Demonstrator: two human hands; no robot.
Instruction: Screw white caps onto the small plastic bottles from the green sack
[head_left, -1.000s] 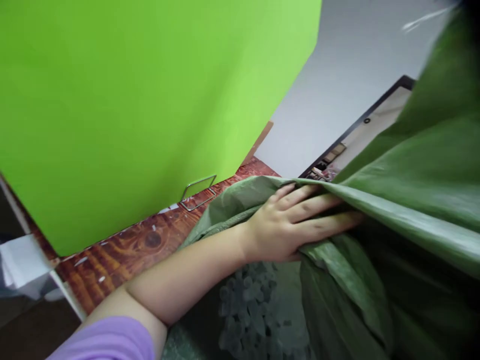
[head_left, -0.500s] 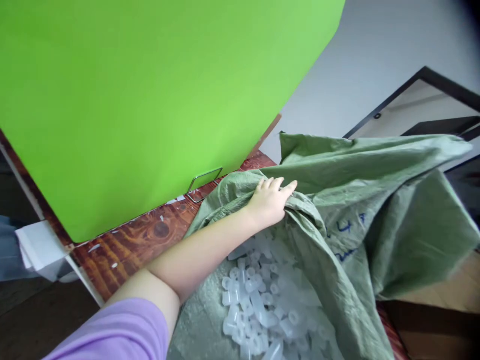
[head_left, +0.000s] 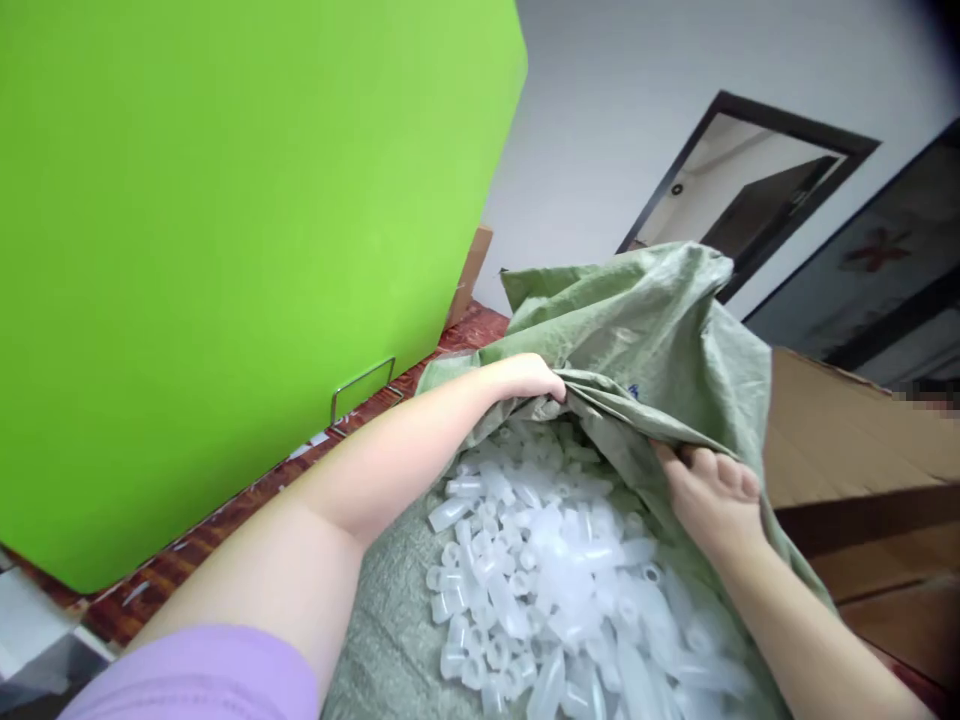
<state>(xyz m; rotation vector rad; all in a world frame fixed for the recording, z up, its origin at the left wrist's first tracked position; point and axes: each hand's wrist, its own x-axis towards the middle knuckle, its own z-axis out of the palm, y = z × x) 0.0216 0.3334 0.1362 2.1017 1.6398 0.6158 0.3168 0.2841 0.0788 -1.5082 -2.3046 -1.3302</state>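
Note:
A green woven sack (head_left: 660, 330) lies open on a wood-grain table (head_left: 225, 510), filled with several small translucent white plastic tubes (head_left: 555, 570). My left hand (head_left: 525, 378) is closed on the sack's far rim, fingers curled over the edge. My right hand (head_left: 712, 495) grips the right side of the sack's rim, thumb and fingers pinching the fabric. Between the two hands the mouth is spread and the tubes show inside.
A large bright green panel (head_left: 225, 230) stands upright along the left, with a metal wire bracket (head_left: 364, 385) at its foot. A brown cardboard box (head_left: 847, 440) sits at the right. A dark-framed doorway (head_left: 757, 180) and grey wall lie behind.
The sack's raised flap has dropped back and the mouth is now open. My right hand has come into view and taken the right rim. My left hand has curled tighter on the far rim.

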